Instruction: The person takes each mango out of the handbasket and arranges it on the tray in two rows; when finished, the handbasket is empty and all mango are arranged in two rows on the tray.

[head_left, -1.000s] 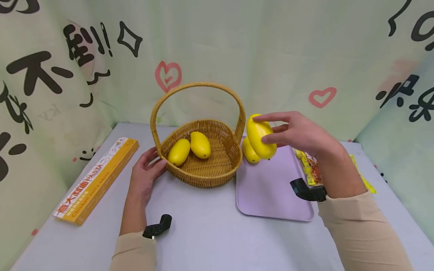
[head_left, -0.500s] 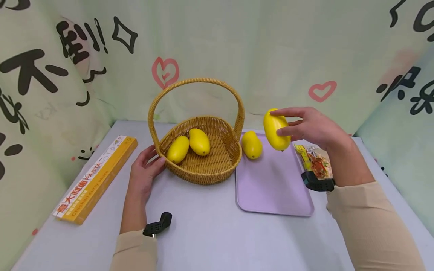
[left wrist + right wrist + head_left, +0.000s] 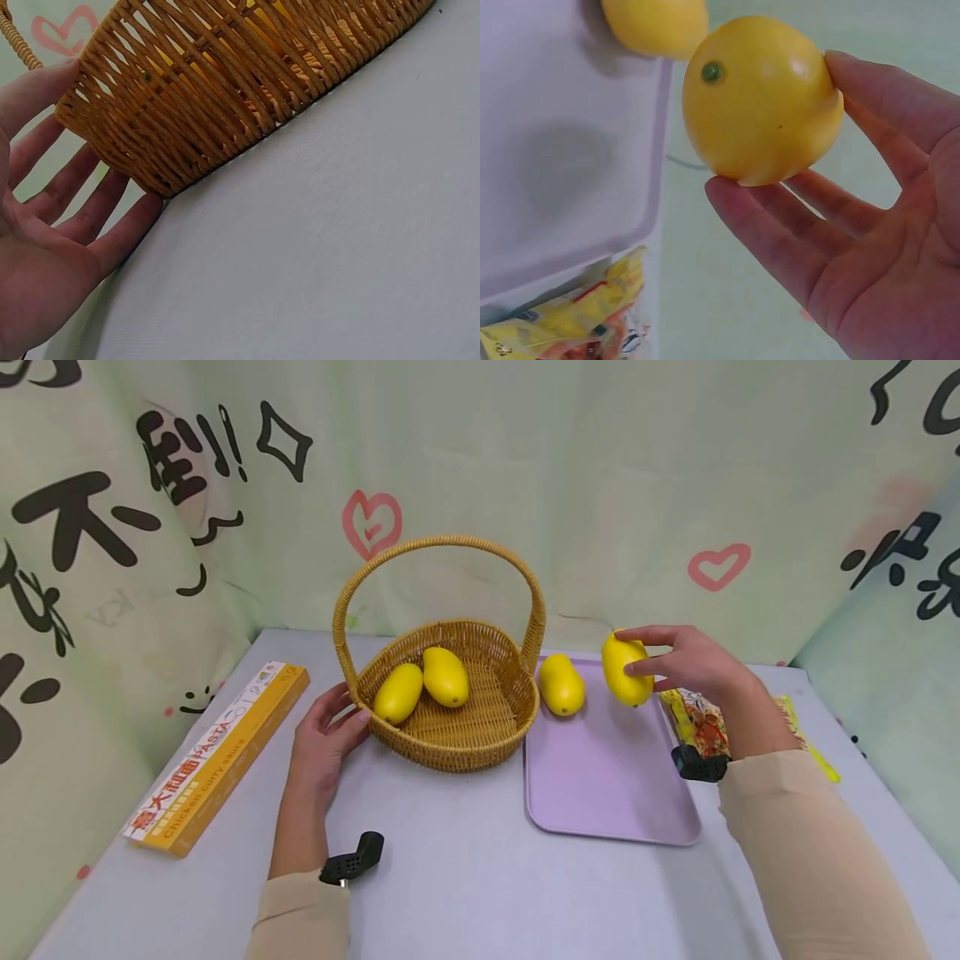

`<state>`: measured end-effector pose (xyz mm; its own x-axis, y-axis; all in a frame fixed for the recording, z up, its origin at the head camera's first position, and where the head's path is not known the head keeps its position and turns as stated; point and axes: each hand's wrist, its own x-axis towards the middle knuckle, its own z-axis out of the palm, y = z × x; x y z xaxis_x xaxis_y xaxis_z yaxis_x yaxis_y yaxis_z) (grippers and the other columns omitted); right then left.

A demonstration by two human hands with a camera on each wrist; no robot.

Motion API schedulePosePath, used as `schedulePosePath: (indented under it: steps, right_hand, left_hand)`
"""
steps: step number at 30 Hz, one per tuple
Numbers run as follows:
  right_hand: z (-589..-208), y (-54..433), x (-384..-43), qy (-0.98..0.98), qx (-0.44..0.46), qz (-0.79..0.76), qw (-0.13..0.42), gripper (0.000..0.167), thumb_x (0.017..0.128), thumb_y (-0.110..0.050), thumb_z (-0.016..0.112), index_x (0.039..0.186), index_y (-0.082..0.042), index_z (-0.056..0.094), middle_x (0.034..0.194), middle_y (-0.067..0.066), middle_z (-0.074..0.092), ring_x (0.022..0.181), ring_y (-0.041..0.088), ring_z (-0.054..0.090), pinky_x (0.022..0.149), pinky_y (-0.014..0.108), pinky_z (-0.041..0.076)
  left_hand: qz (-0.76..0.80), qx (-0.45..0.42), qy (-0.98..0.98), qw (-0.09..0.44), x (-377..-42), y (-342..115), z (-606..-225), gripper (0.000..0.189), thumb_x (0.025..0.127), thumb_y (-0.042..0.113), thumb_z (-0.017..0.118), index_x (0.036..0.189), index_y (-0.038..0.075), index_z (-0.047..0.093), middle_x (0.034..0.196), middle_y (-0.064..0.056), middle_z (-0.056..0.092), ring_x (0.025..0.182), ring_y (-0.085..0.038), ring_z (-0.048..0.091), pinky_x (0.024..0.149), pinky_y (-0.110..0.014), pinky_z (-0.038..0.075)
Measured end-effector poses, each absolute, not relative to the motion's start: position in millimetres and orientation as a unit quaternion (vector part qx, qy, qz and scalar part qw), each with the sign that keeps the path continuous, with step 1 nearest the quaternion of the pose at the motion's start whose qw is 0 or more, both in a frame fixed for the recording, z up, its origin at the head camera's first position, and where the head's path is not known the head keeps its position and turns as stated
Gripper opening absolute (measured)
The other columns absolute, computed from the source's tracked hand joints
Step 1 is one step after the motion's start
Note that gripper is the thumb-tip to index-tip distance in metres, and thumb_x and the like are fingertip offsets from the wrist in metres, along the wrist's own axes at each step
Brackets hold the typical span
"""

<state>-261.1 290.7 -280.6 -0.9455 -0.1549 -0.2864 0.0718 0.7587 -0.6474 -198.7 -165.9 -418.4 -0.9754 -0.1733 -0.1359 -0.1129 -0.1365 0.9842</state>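
Observation:
My right hand (image 3: 693,664) pinches a yellow mango (image 3: 627,670) between thumb and fingers, above the far right part of a lilac tray (image 3: 611,793). In the right wrist view, a green stem spot shows on the held mango (image 3: 761,105). Another mango (image 3: 562,685) lies on the tray's far left corner. My left hand (image 3: 322,739) holds the left end of a wicker basket (image 3: 450,752), thumb at the rim and fingers along the outer side. In the left wrist view, fingertips meet the basket's woven wall (image 3: 172,105). Two mangoes (image 3: 446,677) lie inside the basket's left half.
A long pasta box (image 3: 217,760) lies at the left of the table. Right of the tray, a food packet (image 3: 697,722) is partly hidden by my right wrist; a yellow strip (image 3: 817,760) shows beyond it. A printed curtain (image 3: 600,485) encloses the table.
My right hand has carried the mango rightward from beside the basket handle, over the tray, and lately lowered it. The left hand stays at the basket.

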Motion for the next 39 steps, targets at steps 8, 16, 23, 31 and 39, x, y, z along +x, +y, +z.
schedulePosePath:
  steps: [8,16,23,31,39]
  right_hand:
    - [-303,294,-272,0.92,0.026,-0.333,0.203,0.063,0.101,-0.024,0.065,0.159,-0.019,0.042,0.166,0.029,0.021,0.136,0.044,0.043,0.105,0.053,0.055]
    - [-324,294,-280,0.924,0.049,-0.302,0.231,0.061,0.101,-0.021,0.062,0.158,-0.013,0.041,0.164,0.032,0.022,0.134,0.045,0.04,0.108,0.052,0.053]
    - [-332,292,-284,0.93,0.053,-0.292,0.215,0.062,0.1,-0.024,0.065,0.157,-0.014,0.042,0.163,0.032,0.022,0.131,0.045,0.043,0.109,0.052,0.052]
    - [-340,287,-289,0.935,0.09,-0.294,0.178,0.068,0.098,-0.028,0.068,0.159,-0.017,0.041,0.163,0.033,0.022,0.134,0.048,0.039,0.114,0.057,0.046]
    - [-339,282,-291,0.936,0.092,-0.29,0.178,0.069,0.098,-0.029,0.069,0.159,-0.016,0.04,0.161,0.034,0.024,0.133,0.048,0.04,0.113,0.054,0.049]
  left_hand:
    - [-0.746,0.105,-0.657,0.021,-200,-166,-419,0.067,0.096,0.02,0.075,0.155,0.029,0.046,0.159,-0.002,0.046,0.141,-0.021,0.052,0.106,-0.028,0.053]
    - [-0.749,0.11,-0.653,0.022,-199,-167,-422,0.067,0.096,0.019,0.075,0.155,0.029,0.047,0.158,-0.002,0.046,0.14,-0.02,0.052,0.105,-0.028,0.054]
    - [-0.749,0.106,-0.653,0.024,-200,-167,-423,0.067,0.095,0.021,0.076,0.155,0.029,0.047,0.157,-0.002,0.047,0.138,-0.019,0.053,0.104,-0.025,0.054]
    - [-0.753,0.108,-0.649,0.025,-200,-167,-425,0.068,0.095,0.018,0.077,0.155,0.028,0.047,0.158,-0.003,0.047,0.139,-0.02,0.053,0.105,-0.027,0.054]
    - [-0.752,0.105,-0.65,0.023,-201,-167,-424,0.068,0.095,0.017,0.076,0.156,0.028,0.046,0.158,-0.003,0.046,0.14,-0.021,0.052,0.106,-0.028,0.053]
